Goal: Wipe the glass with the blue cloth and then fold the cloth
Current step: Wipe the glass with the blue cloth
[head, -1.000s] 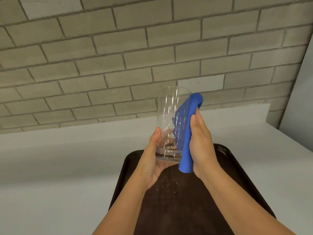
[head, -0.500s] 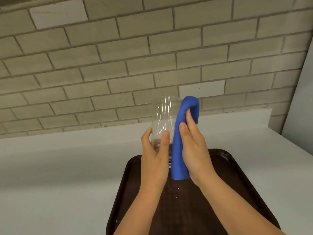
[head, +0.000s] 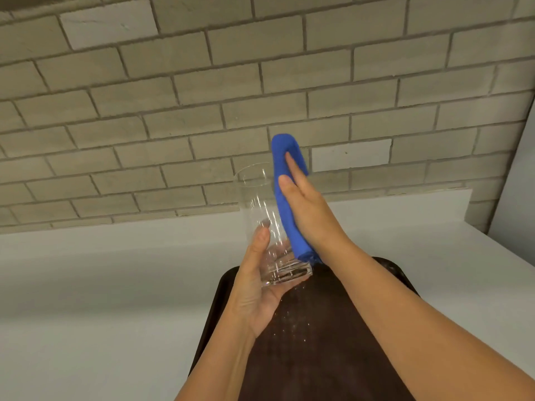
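Observation:
A tall clear glass (head: 260, 209) is held in the air above the tray, tilted with its mouth up and to the left. My left hand (head: 257, 287) cups its base from below, thumb up along the near side. My right hand (head: 307, 204) presses the folded blue cloth (head: 286, 198) flat against the glass's right side. The cloth runs from above the rim down to the base.
A dark brown tray (head: 333, 342) with small water drops lies on the white counter (head: 101, 285) under my arms. A grey brick wall (head: 202, 96) rises behind the counter. A pale panel (head: 518, 198) stands at the right edge.
My left hand has shifted from gripping the glass's side to cupping its base. The glass has tilted left, and the cloth and right hand have moved up along its right side.

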